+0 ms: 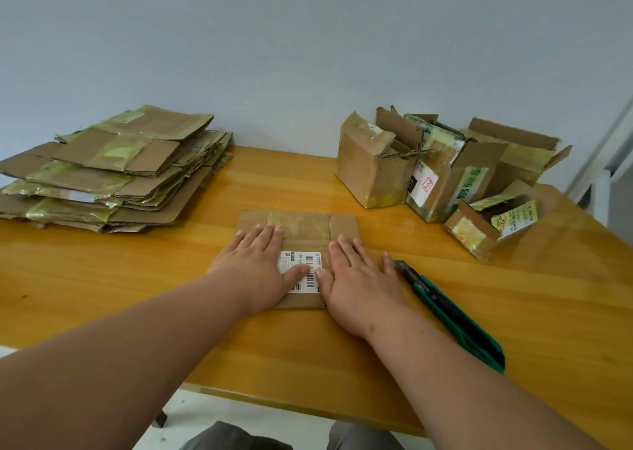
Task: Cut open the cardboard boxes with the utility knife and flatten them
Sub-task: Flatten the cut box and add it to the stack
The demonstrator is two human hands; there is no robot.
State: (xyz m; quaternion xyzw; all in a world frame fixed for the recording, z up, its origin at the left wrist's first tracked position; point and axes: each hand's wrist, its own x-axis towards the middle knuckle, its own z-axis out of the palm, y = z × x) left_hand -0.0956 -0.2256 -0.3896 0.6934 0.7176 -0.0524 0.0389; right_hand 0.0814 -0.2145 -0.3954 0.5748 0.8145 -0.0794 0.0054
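Two hands lie flat, fingers straight and palms down, on a small flattened box [301,233] in the middle of the bench [102,278]. The left hand [257,264] covers the box's left half and the right hand [356,278] its right half; their thumbs nearly meet over a white barcode label [301,271] stuck to the cardboard. Neither hand grips anything; both simply press down.

By my reading, the step in hand is the flattening of this one box: it already lies collapsed, with taped flaps showing just beyond the fingertips, and the press looks meant to crease it so it stays flat.

Next, I judge, the pressed sheet wants lifting and carrying to the stack of flattened boxes [113,172], which sits well off beyond and to the left of the left hand. After that a fresh box must come from the cluster of unflattened boxes [435,172], beyond and to the right of the right hand; several stand there with torn flaps and yellow-green tape.

For that box the utility knife [448,312] will be needed. It lies on the bench just beside the right hand, its dark tip close to the little finger and its green body running back along the outer side of the right forearm. Whether its blade is extended I cannot tell.
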